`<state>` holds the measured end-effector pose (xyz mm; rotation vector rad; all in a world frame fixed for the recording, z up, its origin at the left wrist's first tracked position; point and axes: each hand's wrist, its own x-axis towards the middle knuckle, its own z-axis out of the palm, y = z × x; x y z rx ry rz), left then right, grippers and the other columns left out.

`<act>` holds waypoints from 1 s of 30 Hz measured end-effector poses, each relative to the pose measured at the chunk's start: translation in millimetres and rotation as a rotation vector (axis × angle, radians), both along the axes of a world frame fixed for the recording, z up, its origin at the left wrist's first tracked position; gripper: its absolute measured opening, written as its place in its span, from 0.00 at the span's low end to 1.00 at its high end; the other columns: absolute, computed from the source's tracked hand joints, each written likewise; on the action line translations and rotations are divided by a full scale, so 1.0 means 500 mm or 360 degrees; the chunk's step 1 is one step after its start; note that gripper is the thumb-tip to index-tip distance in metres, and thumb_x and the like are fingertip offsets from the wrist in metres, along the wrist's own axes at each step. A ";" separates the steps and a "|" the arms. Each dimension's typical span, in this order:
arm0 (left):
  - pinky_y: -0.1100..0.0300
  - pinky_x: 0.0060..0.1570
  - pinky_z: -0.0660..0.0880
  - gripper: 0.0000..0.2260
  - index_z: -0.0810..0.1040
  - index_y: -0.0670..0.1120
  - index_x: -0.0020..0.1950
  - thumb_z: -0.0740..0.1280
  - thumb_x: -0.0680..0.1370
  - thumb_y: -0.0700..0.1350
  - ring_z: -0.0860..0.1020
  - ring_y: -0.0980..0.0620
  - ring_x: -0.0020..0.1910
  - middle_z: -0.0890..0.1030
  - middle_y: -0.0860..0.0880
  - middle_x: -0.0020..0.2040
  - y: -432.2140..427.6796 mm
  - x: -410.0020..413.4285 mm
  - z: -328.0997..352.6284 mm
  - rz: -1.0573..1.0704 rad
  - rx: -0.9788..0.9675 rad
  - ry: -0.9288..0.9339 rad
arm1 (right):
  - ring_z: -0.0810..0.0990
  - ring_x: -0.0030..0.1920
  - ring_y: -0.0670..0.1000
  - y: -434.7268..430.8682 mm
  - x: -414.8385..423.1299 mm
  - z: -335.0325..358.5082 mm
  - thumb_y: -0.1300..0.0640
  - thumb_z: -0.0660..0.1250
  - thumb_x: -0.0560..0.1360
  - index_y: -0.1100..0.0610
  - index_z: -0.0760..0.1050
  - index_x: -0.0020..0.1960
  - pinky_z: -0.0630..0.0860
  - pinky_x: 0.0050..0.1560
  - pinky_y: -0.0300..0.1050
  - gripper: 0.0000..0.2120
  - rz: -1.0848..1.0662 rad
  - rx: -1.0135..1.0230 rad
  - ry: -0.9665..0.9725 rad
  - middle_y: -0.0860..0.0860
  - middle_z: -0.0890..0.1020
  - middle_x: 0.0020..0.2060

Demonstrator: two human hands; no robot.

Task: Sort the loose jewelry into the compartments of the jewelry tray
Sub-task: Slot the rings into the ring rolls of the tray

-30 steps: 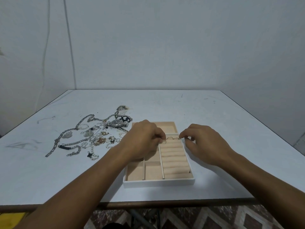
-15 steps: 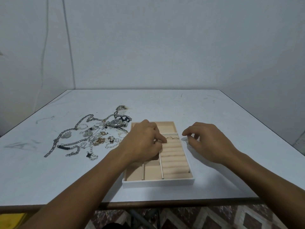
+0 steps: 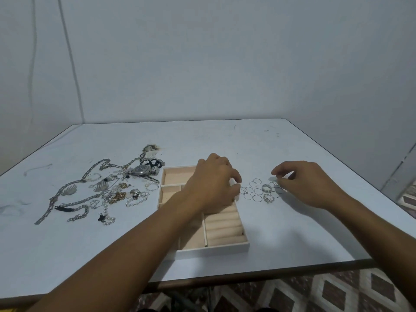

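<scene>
Shiny metal rings (image 3: 261,192); matt velvety tray (image 3: 177,176) lining.

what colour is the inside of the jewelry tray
The jewelry tray is lined pale peach-beige, with a white frame; head view.

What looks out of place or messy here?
Nothing looks damaged, but rings lie scattered on the table right of the tray, and chains sit tangled in a heap left of it.
</scene>
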<state>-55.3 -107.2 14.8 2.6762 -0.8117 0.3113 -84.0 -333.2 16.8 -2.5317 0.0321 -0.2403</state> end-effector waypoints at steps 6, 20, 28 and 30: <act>0.51 0.56 0.59 0.11 0.81 0.54 0.57 0.65 0.77 0.53 0.64 0.48 0.63 0.75 0.50 0.57 -0.048 0.020 0.003 0.0000 0.0311 0.0091 | 0.80 0.44 0.43 -0.019 0.010 -0.008 0.58 0.65 0.74 0.48 0.81 0.47 0.70 0.40 0.33 0.08 -0.0055 0.0009 0.0100 0.41 0.82 0.45; 0.50 0.50 0.57 0.09 0.79 0.47 0.53 0.68 0.76 0.48 0.65 0.45 0.59 0.78 0.48 0.54 -0.076 0.044 0.003 0.0085 0.0476 0.0229 | 0.78 0.47 0.46 -0.035 0.014 -0.011 0.54 0.70 0.73 0.50 0.80 0.51 0.69 0.42 0.37 0.07 -0.0019 -0.0139 0.0218 0.44 0.81 0.49; 0.49 0.54 0.59 0.08 0.77 0.47 0.53 0.68 0.75 0.46 0.66 0.46 0.60 0.79 0.49 0.54 -0.079 0.039 0.010 0.0084 0.0407 0.0241 | 0.77 0.49 0.49 -0.031 0.042 -0.011 0.54 0.69 0.75 0.53 0.80 0.54 0.67 0.47 0.39 0.08 -0.0021 -0.0121 0.0245 0.48 0.81 0.50; 0.49 0.56 0.59 0.07 0.77 0.48 0.52 0.68 0.75 0.44 0.67 0.47 0.60 0.80 0.50 0.53 -0.077 0.036 0.011 0.0066 0.0383 0.0237 | 0.77 0.49 0.49 -0.029 0.046 -0.010 0.54 0.70 0.75 0.52 0.80 0.53 0.67 0.47 0.40 0.07 -0.0008 -0.0132 0.0256 0.49 0.81 0.49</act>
